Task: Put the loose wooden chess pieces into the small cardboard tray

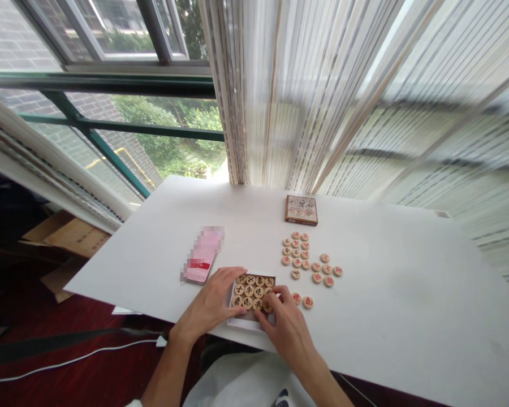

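Note:
A small open box (242,323) near the table's front edge holds several round wooden pieces with black characters. My left hand (212,302) rests on the box's left side with its fingers curled over the rim. My right hand (285,323) is at the box's right side, with fingertips pinched on a wooden piece (267,306) inside it. Several loose pieces with red characters (302,257) lie on the white table (385,305) to the right, beyond the box. Two more red pieces (307,302) lie just right of my right hand.
The box's lid (301,210) lies farther back on the table. A phone (203,254) lies left of the box. Striped curtains (343,96) hang behind the table, with a window (110,85) at left. A white cable (68,359) runs across the floor.

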`<control>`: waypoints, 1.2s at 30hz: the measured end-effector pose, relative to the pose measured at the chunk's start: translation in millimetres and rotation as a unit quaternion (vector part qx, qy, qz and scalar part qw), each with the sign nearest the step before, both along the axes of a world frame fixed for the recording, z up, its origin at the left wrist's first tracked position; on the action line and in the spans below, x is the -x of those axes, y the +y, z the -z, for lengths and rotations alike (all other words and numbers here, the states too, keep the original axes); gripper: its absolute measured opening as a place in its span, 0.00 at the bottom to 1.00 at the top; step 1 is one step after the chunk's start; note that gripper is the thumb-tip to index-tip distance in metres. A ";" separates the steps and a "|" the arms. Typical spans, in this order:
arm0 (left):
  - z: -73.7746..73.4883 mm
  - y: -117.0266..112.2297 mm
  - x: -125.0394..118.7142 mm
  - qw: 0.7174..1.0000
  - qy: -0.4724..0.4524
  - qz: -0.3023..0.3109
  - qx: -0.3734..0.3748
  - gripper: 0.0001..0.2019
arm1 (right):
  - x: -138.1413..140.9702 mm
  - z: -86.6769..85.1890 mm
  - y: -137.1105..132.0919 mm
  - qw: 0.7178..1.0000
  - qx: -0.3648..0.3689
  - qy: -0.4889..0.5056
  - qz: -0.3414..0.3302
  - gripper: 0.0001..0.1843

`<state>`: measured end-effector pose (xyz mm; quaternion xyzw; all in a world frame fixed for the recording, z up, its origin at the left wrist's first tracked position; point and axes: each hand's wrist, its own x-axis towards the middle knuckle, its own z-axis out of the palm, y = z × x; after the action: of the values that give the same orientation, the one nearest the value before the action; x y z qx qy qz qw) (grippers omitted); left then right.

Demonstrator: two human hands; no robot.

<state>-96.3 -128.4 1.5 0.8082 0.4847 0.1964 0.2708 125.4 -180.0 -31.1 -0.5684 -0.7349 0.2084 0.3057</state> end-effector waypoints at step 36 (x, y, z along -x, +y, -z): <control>0.7 -15.5 -6.6 0.999 -0.014 0.040 -0.020 0.54 | -143.6 16.5 -20.2 0.962 -0.150 0.066 0.219 0.09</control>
<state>-89.7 -144.0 0.8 0.8291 0.4443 0.2064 0.2693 269.0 -200.2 -47.6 -0.6478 -0.5939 0.0606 0.4733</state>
